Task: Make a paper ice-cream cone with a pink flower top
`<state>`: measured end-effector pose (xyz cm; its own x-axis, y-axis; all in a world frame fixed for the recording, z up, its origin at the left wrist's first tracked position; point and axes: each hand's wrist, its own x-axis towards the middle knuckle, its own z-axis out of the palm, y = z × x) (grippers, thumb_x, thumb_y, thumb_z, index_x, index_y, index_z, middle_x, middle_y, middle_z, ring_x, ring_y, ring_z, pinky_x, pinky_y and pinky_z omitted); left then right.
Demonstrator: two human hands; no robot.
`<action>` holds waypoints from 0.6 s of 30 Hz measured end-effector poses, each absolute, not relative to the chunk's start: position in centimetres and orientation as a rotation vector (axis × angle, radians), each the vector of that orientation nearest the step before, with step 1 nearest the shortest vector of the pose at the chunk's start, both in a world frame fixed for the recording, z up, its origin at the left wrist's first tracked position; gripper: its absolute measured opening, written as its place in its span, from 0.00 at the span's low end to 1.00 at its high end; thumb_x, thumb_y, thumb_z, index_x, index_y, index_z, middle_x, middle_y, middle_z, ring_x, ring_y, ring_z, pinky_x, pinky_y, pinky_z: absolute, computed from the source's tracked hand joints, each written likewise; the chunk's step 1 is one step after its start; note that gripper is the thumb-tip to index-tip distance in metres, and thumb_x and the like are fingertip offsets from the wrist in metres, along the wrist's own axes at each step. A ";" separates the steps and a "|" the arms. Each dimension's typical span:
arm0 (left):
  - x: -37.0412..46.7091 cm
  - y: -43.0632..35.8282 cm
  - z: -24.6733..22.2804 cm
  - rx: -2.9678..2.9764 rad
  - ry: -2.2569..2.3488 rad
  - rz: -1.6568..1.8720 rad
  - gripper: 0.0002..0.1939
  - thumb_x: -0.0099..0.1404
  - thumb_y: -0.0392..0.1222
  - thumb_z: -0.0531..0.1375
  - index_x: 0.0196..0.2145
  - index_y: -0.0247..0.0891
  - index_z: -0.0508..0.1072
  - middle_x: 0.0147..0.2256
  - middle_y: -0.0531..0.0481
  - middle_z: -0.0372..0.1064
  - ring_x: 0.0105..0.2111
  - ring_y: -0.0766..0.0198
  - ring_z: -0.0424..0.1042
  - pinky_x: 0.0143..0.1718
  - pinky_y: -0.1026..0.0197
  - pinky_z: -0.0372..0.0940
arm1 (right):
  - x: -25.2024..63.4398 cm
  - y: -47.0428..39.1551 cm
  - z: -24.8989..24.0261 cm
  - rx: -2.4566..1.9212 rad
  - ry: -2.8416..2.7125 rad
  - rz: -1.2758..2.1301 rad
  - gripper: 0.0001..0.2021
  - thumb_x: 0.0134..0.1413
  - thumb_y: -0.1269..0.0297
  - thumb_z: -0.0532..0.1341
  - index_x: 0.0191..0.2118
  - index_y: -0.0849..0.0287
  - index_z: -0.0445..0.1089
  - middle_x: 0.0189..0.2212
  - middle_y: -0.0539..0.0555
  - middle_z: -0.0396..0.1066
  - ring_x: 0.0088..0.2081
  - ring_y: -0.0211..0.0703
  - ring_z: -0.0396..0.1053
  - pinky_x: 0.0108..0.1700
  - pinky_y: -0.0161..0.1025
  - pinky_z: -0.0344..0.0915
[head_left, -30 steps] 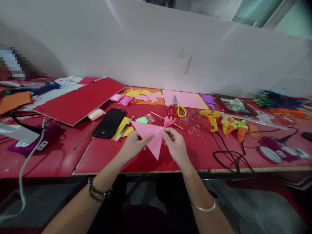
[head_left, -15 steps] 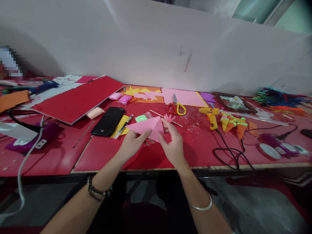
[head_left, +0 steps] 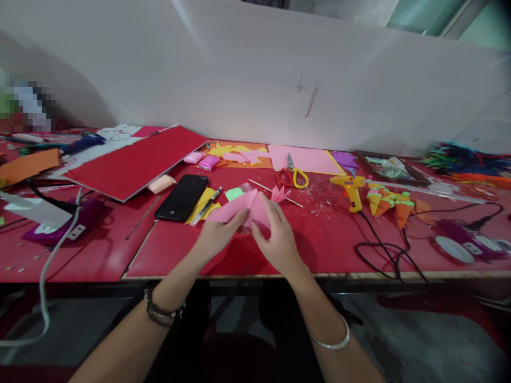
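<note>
A creased sheet of pink paper (head_left: 231,209) is held up above the red table between both hands. My left hand (head_left: 219,234) grips its near left part, thumb on top and fingers underneath. On the other side, my right hand (head_left: 277,234) is closed round the paper's right part, with the thumb at the centre fold. The paper bends up to a raised point in the middle. Just behind lie a pink folded paper flower (head_left: 280,194), a thin wooden stick (head_left: 261,187) and a light green piece (head_left: 233,193).
Left of the hands are a black phone (head_left: 182,197), a pen (head_left: 207,205) and a large red board (head_left: 138,159). Scissors (head_left: 293,173) lie behind. To the right are a yellow glue gun (head_left: 351,190) with a black cord, small orange cones (head_left: 389,203) and a purple power strip (head_left: 459,236).
The pink paper has gone from fairly flat to bent upward along its middle. My right hand has moved slightly left and closed further on it. The view has shifted slightly.
</note>
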<state>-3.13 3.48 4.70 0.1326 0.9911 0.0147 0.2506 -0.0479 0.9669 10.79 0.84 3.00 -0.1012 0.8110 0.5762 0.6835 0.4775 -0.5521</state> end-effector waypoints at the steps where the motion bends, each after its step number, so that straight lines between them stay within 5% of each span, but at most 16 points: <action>1: -3.2 3.4 4.7 1.491 1.289 1.012 0.12 0.53 0.48 0.57 0.23 0.37 0.73 0.21 0.51 0.71 0.27 0.61 0.71 0.26 0.65 0.66 | 10.8 0.8 3.0 -1.253 -1.829 0.177 0.26 0.52 0.67 0.51 0.58 0.56 0.47 0.55 0.56 0.55 0.56 0.44 0.53 0.56 0.45 0.55; 12: -2.6 2.4 5.5 1.292 1.218 0.946 0.14 0.52 0.48 0.58 0.33 0.38 0.74 0.33 0.49 0.73 0.31 0.61 0.72 0.27 0.65 0.67 | 11.5 0.4 2.6 -1.288 -1.836 0.149 0.27 0.51 0.69 0.51 0.59 0.54 0.46 0.54 0.56 0.55 0.56 0.45 0.52 0.55 0.47 0.55; 18: -2.8 3.3 3.9 1.238 1.075 1.008 0.27 0.57 0.59 0.48 0.38 0.33 0.71 0.28 0.44 0.72 0.25 0.61 0.72 0.30 0.59 0.67 | 11.7 0.4 2.5 -1.289 -1.872 0.103 0.27 0.51 0.70 0.51 0.58 0.55 0.47 0.53 0.56 0.57 0.55 0.45 0.53 0.55 0.47 0.55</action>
